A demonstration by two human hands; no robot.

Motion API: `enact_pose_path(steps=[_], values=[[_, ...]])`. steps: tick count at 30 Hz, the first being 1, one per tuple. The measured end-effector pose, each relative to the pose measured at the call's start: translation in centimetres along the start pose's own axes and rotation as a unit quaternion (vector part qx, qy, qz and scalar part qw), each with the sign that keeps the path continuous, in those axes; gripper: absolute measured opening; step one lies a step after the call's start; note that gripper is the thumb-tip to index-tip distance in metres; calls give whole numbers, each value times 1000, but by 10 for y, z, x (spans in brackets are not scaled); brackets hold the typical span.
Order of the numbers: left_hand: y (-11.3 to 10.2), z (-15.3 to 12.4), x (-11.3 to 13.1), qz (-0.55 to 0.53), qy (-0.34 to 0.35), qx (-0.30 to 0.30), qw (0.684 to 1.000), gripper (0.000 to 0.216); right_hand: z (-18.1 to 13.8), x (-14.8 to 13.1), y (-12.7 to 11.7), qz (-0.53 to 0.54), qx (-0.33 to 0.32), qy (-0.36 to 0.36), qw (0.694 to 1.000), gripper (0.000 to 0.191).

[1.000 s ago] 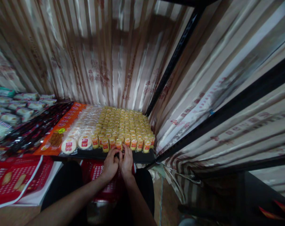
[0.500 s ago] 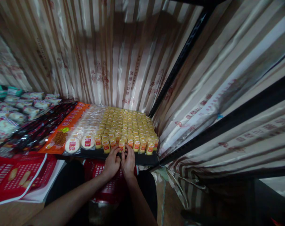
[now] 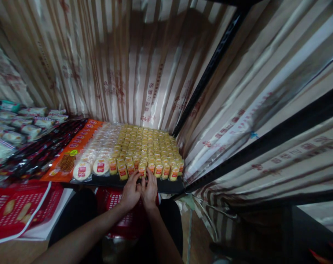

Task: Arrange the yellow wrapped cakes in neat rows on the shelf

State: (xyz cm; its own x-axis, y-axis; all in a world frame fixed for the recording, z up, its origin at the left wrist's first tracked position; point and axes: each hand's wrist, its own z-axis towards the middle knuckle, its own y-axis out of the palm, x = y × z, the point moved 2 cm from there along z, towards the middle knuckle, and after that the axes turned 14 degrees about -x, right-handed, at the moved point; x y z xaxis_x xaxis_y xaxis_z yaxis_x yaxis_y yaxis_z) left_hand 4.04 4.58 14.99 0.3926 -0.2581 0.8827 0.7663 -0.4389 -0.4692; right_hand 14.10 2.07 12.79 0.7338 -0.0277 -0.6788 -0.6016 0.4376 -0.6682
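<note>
Striped curtain (image 3: 122, 66): is hanging in shiny brown and cream folds behind the shelf and is running on down the right side of the view.
Black frame (image 3: 207, 73): is slanting up from the far right corner of the shelf, with more dark bars crossing the curtain on the right.
Shelf (image 3: 169, 186): is showing only its dark front edge, since goods are covering the rest of it.
Yellow packets (image 3: 147, 145): are standing upright in tight rows, filling the right part of the shelf up to the curtain.
Dark packets (image 3: 42, 150): are lying in a glossy band well to the left of the yellow packets.
Orange packs (image 3: 73, 150): are lying between the dark packets and the round cakes.
Pale packets (image 3: 20, 126): are lying in rows at the far left.
Red basket (image 3: 12, 209): is sitting low at the left, below the shelf edge; a second red one is showing under the wrists.
Round cakes (image 3: 100, 167): are lying in clear wrappers just left of the yellow packets, two white faces at the front.
Left hand (image 3: 131, 192): is reaching to the shelf edge, fingers bent, tips against the front-row packet; cannot tell whether it is gripping.
Right hand (image 3: 150, 190): is pressing side by side against the left hand, fingertips on the same packet; its grip is likewise unclear.
Front-row packet (image 3: 142, 169): is standing at the shelf's front edge, in the middle of the first yellow row.
</note>
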Motion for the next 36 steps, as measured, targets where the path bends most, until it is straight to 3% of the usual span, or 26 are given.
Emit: enact_pose_path(steps=[15, 23, 31, 36], values=[[0, -3, 11, 77, 1, -18, 997, 48, -13, -8, -10, -10, 40, -27, 999, 39], [2, -15, 5, 162, 72, -1, 984, 45, -20, 29, -49, -109, 152, 93, 978, 48], [14, -26, 14, 173, 129, 6, 976, 38, -19, 51, -58, -116, 121, 84, 982, 45], [28, -19, 33, 159, 156, -50, 974, 39, -17, 53, -62, -117, 131, 84, 981, 40]])
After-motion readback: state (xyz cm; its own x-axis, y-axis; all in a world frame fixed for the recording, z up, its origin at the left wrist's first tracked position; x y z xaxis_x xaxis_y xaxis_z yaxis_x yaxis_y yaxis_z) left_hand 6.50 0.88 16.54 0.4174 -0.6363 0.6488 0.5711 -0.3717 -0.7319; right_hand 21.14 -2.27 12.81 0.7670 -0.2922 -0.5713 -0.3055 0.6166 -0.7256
